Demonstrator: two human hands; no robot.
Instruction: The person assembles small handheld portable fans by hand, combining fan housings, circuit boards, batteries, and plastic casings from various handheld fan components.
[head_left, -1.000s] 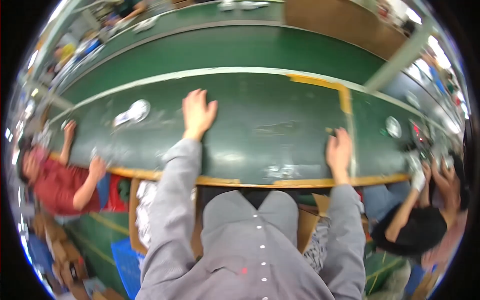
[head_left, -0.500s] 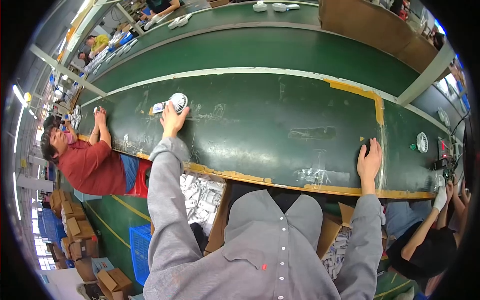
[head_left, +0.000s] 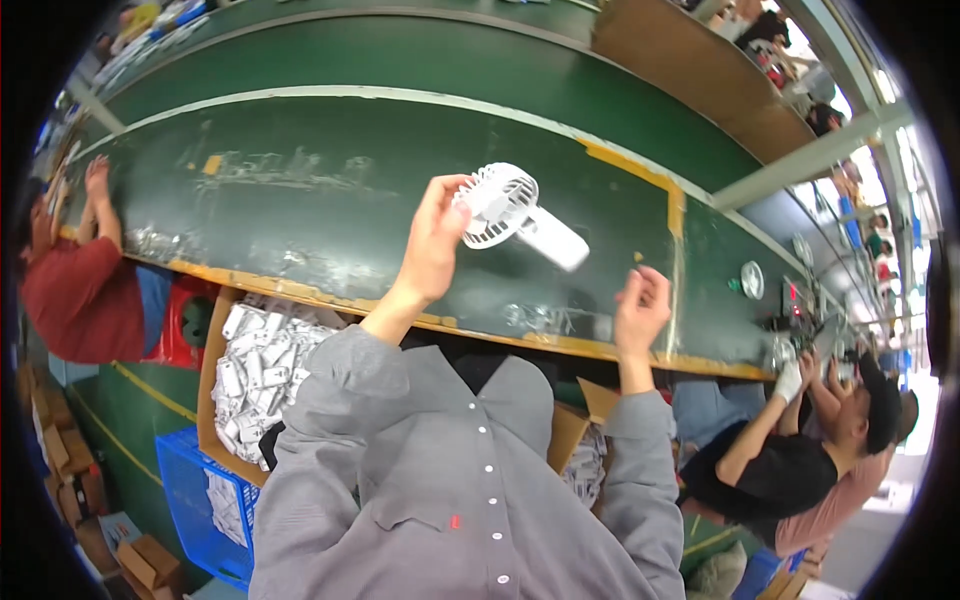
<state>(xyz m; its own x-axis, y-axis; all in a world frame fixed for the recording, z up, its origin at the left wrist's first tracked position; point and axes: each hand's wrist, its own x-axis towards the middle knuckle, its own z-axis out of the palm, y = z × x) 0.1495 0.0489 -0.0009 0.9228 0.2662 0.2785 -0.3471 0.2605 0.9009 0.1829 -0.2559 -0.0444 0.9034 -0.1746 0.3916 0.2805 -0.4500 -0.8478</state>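
A white handheld fan with a round slotted head and a stubby handle is raised above the green work surface. My left hand grips it by the rim of its head, thumb on the near side. The handle slants down toward the right. My right hand hovers by the front edge, right of the fan and apart from it. Its fingers are loosely curled, with a gap to the thumb and nothing visible between them.
Below the bench edge stands a carton full of small white packets, beside a blue crate. Another fan head lies at the right. One person in red sits left; a person in black works right.
My left hand has picked the fan up off the bench and brought it to the middle. My right hand has lifted from the surface and curled its fingers. The view has shifted.
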